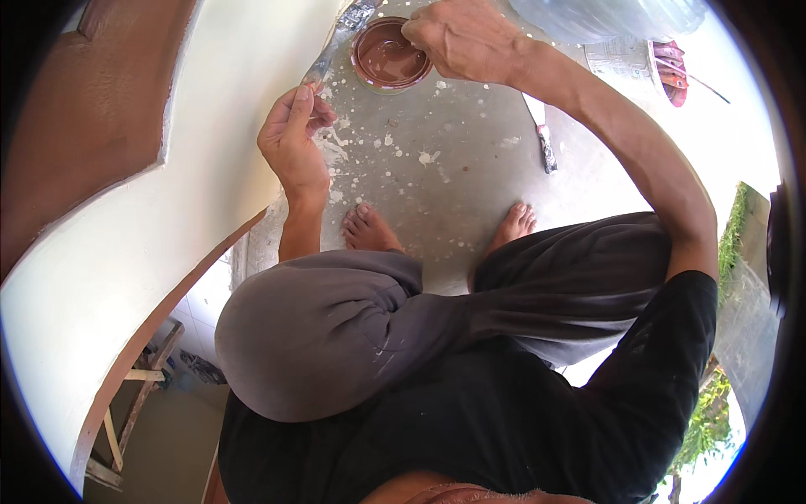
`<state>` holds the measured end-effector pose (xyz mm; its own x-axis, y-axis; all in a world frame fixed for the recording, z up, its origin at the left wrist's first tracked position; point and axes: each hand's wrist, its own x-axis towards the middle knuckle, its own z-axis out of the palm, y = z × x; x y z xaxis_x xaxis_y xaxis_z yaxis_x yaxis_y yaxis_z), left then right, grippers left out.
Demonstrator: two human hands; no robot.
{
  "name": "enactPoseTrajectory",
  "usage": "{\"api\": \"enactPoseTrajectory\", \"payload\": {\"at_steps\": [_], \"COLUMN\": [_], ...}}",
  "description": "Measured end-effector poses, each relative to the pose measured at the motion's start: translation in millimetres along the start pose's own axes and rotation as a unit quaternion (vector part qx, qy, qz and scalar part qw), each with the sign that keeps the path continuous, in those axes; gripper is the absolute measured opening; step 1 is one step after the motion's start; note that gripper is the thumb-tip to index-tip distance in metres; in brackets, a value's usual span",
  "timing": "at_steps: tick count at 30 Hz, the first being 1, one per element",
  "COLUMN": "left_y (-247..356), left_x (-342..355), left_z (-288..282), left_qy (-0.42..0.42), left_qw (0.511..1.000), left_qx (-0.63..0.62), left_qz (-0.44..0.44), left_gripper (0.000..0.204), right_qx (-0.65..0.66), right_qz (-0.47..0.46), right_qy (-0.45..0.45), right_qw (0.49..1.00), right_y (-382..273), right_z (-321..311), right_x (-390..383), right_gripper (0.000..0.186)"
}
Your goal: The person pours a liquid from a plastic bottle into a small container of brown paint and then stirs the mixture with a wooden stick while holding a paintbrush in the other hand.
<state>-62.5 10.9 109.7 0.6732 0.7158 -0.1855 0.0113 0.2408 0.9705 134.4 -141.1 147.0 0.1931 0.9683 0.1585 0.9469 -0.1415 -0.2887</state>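
Grey paint-spattered floor point(470, 189), white-and-brown panel point(218, 126) at 9 o'clock | left hand point(294, 139): pinching flat, paint-smeared tool point(322, 65), which points to 1 o'clock | right hand point(463, 38): curled, cannot tell if gripping; brown-paint pot point(358, 55) at its 9 o'clock

At the top of the frame, the right hand's point(463, 38) curled fingertips are hidden, and it covers part of the tub's point(356, 65) rim. The right wrist hides the floor knife's point(543, 139) blade tip. Upper right, the edge cuts off some clear plastic point(609, 18).
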Motion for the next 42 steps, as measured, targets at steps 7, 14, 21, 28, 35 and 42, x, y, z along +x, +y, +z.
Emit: {"api": "enactPoseTrajectory", "payload": {"at_steps": [7, 14, 21, 28, 35, 42], "left_y": [-2, -1, -1, 1, 0, 0], "left_x": [3, 4, 1, 0, -2, -3], "left_z": [-4, -3, -6, -2, -3, -1], "left_qy": [-0.018, -0.012, -0.021, -0.012, -0.009, -0.014], "left_qw": [1.0, 1.0, 1.0, 1.0, 1.0, 1.0], "left_qx": [0.0, -0.008, -0.006, -0.014, -0.017, -0.015], "left_qz": [-0.011, -0.004, -0.008, 0.005, 0.007, 0.008], "left_gripper": [0.024, 0.025, 0.024, 0.024, 0.024, 0.023], "right_qx": [0.014, 0.016, -0.025, -0.019, -0.038, -0.042], "right_qz": [0.011, 0.022, 0.029, 0.022, 0.006, 0.024], "right_qy": [0.044, 0.026, -0.035, -0.038, -0.063, -0.047], "right_qw": [0.999, 0.999, 0.999, 0.999, 0.997, 0.998], "right_y": [1, -5, -10, -8, -6, -3], "right_z": [-2, -7, -2, 3, 2, 2], "right_x": [1, 5, 2, 2, 3, 2], "right_gripper": [0.008, 0.011, 0.012, 0.01, 0.008, 0.01]}}
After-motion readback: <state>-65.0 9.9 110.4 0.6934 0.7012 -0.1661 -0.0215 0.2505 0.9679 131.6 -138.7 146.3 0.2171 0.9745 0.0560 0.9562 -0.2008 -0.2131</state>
